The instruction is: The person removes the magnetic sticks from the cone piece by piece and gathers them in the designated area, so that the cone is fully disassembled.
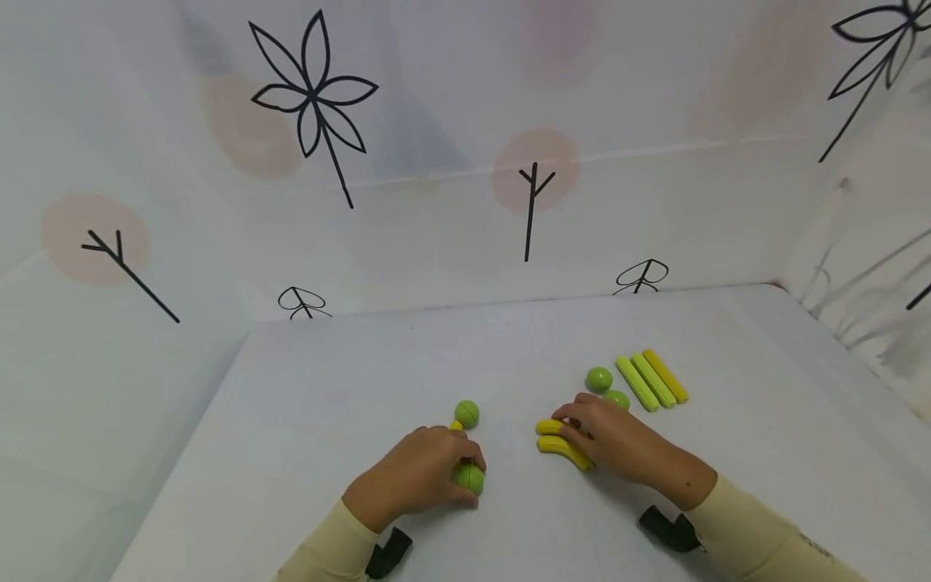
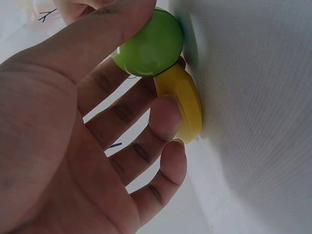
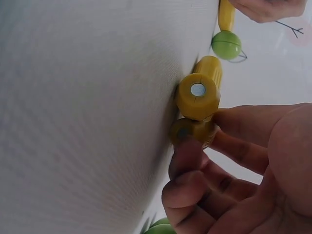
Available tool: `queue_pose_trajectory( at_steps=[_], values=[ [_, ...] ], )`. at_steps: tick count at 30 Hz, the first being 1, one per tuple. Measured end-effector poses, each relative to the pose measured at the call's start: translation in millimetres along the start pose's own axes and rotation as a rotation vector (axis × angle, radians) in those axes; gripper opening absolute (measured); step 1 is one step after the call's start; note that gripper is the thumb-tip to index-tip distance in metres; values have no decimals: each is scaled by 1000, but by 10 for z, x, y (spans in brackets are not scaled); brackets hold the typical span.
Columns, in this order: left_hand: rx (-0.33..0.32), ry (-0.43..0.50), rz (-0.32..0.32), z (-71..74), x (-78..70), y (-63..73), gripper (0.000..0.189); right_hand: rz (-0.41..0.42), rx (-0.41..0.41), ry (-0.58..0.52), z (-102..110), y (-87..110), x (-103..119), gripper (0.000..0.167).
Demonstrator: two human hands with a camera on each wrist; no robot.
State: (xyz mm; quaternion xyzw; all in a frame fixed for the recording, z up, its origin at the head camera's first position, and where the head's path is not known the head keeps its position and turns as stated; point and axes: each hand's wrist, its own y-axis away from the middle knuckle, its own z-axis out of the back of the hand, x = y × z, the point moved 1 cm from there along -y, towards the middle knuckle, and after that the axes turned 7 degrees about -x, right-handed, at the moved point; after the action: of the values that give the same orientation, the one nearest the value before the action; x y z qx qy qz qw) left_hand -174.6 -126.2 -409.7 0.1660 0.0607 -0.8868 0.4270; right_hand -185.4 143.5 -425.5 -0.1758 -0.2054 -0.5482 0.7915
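My left hand (image 1: 418, 477) grips a green ball (image 1: 469, 478) with a dark seam line, thumb at its near side. Against that ball, in the left wrist view, lies a curved yellow piece (image 2: 187, 105), with my other fingers curled close beside it. A second green ball (image 1: 467, 414) sits just beyond the hand, by the yellow piece's far end. My right hand (image 1: 614, 440) pinches the farther of two curved yellow pieces (image 1: 549, 427). The nearer curved yellow piece (image 1: 563, 450) lies alongside it, near the thumb. Round pale discs mark their ends, as on the nearer piece (image 3: 197, 90).
Beyond my right hand lie two more green balls (image 1: 600, 379), one partly hidden. Right of them, two lime sticks (image 1: 637, 383) and a yellow stick (image 1: 665, 376) lie side by side. The white table (image 1: 349, 380) meets a pale fabric wall (image 1: 436, 242) printed with plants.
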Motion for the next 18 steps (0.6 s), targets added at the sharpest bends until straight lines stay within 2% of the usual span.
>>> queue_pose_trajectory(
  at_steps=[5,12,18],
  values=[
    [5,4,4,3,-1,-4,27,26,-14,3,-6,-1,1,19],
    [5,23,8,7,-3,-7,28,1,1,18,13,18,8,20],
    [-5,25,8,-7,0,-12,28,12,11,18,33,37,9,22]
  ],
)
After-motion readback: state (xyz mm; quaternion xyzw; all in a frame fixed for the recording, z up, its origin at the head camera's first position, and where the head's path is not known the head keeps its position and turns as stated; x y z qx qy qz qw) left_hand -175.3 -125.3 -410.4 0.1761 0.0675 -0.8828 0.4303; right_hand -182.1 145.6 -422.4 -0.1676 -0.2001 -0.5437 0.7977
